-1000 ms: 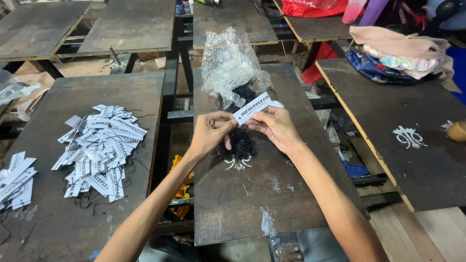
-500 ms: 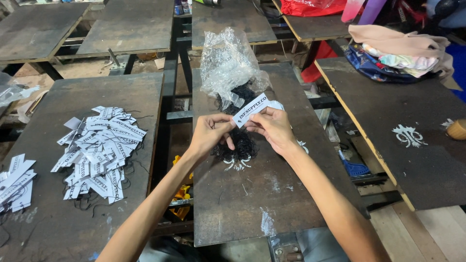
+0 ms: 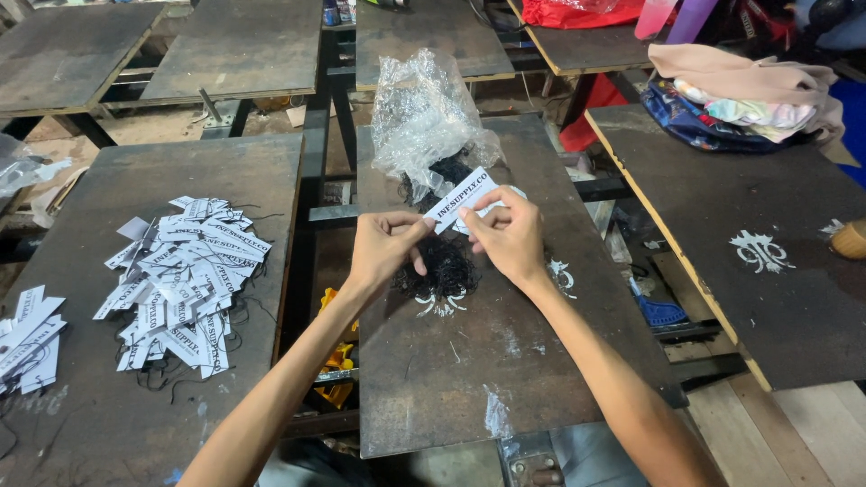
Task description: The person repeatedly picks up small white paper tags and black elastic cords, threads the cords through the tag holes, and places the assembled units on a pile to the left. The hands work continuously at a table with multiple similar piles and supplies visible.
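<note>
A heap of white printed tags with black strings (image 3: 185, 280) lay on the left dark work table (image 3: 262, 171) (a smaller stack (image 3: 27, 338) beside it), while folded clothes (image 3: 749, 95) sat far right.

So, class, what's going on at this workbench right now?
A person holds one white paper tag between both hands, the left hand and right hand pinching it above a tangle of black strings on a dark board. A crumpled clear plastic bag lies just behind. A heap of similar tags sits on the board to the left.
</note>
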